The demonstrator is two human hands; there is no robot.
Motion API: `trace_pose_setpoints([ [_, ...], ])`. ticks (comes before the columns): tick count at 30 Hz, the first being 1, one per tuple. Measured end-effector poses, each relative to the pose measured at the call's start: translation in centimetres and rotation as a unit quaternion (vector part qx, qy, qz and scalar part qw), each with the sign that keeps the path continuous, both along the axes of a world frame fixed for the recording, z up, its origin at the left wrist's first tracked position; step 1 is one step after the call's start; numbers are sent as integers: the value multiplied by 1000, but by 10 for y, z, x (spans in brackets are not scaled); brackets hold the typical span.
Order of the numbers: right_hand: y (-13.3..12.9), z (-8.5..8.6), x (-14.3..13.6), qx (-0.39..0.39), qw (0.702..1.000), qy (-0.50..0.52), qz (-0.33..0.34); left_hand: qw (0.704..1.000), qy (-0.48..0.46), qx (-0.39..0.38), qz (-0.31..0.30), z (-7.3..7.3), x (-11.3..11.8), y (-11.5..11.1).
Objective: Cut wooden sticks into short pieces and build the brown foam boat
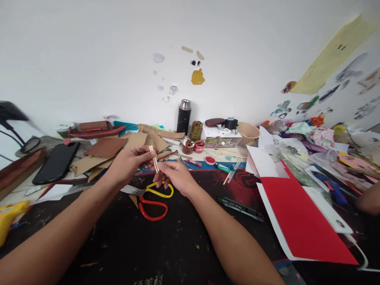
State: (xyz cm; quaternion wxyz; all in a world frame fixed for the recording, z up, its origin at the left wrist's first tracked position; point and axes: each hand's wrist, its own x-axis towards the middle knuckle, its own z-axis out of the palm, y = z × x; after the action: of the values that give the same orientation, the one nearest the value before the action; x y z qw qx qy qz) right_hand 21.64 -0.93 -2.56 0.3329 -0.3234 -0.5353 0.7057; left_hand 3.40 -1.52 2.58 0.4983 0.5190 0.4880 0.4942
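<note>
Near the middle of the view, short pale wooden sticks (154,159) stand side by side, slightly tilted. My left hand (130,160) pinches them near their upper end between thumb and fingers. The thumb and fingers of my right hand (175,174) close on their lower end. Just below the hands, scissors with one yellow and one red handle (153,209) lie on the black mat (178,245), their blades pointing left. A dark utility knife (240,208) rests on the mat to the right of my right hand.
Red paper (303,221) covers the right side. A black phone (56,163) and cardboard pieces (105,149) lie at left. By the wall stand a black flask (184,118) and small paint jars (187,147). A yellow tool (12,217) is at far left; another person's arm (369,201) shows at far right.
</note>
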Motion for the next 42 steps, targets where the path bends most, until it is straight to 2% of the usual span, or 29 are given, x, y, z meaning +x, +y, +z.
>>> trace_pose_setpoints([
  [5, -1, 1, 0, 4, 1000, -7, 10, 999, -28, -6, 31, -3, -1, 2],
  [13, 1, -4, 0, 11, 1000, -9, -1, 999, 0, 4, 43, -5, 2, 3],
  [24, 4, -11, -1, 45, 998, -28, -30, 1000, -3, 11, 20, -25, -1, 7],
  [34, 10, -8, 5, 81, 992, -88, -50, 993, -109, -42, -5, -15, -3, 4],
  [42, 8, -8, 6, 90, 992, -85, -31, 976, -179, -125, 23, -4, -2, 5],
])
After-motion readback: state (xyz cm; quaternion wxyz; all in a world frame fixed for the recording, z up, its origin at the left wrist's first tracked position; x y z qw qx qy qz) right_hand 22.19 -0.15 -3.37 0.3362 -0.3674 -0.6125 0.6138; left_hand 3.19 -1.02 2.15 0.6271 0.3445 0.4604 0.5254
